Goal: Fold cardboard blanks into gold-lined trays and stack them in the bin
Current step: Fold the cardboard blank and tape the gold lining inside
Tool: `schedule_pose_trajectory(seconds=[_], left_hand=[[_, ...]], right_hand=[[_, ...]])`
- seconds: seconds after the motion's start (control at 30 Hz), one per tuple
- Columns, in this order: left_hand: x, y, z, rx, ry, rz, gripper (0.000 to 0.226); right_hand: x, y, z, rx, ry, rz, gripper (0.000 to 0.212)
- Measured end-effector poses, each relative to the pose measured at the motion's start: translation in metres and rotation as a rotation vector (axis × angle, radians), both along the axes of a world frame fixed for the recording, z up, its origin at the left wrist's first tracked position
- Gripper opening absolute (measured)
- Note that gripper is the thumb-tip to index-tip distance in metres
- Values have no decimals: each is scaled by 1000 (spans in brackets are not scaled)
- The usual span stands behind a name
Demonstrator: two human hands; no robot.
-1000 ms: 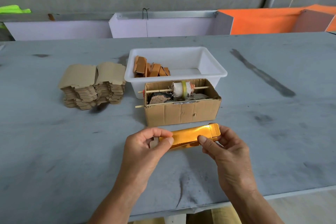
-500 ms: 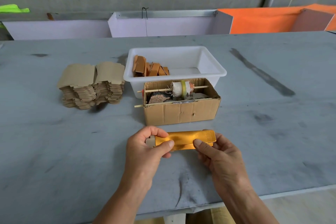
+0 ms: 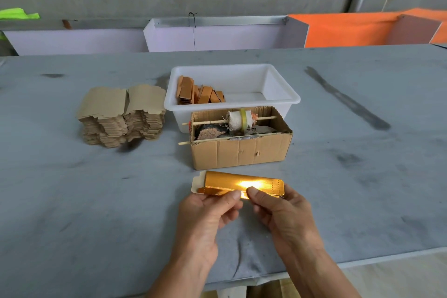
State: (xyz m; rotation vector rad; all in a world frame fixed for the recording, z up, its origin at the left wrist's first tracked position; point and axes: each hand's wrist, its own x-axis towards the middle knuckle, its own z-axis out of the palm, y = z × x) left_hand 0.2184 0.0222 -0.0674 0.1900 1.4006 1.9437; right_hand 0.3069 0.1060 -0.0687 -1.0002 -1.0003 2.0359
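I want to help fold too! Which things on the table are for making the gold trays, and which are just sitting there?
For the job:
- gold-lined blank, pinched by the left hand and right hand
- stack of flat blanks
- white bin holding the folded trays

Just sitting there:
- cardboard box with a cloth-wrapped roll on a stick
- grey table

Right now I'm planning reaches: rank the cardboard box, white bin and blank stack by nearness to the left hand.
1. Cardboard box, just beyond the left hand.
2. White bin, behind the box.
3. Blank stack, far left; close to the bin's distance, hard to separate.
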Motion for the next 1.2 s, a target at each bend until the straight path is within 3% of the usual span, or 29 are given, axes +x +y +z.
schedule_pose_trajectory(seconds=[0.2, 0.57, 0.9, 1.03, 1.13, 1.2], left_hand=[[-2, 4, 3, -24, -31, 90, 4], [-8, 3, 1, 43, -188, 100, 11], [-11, 8, -4, -5, 7, 58, 10], [-13, 12, -6, 19, -25, 129, 7], [-18, 12, -7, 54, -7, 198, 9], [-19, 12, -7, 69, 12, 209, 10]], right_hand=[[-1, 2, 4, -19, 27, 27, 41], [0, 15, 2, -80, 47, 92, 9], [-5, 21, 8, 32, -103, 80, 2], [-10, 21, 14, 123, -175, 87, 6], [-14, 29, 20, 333, -327, -31, 11], [-16, 36, 26, 453, -381, -93, 4]])
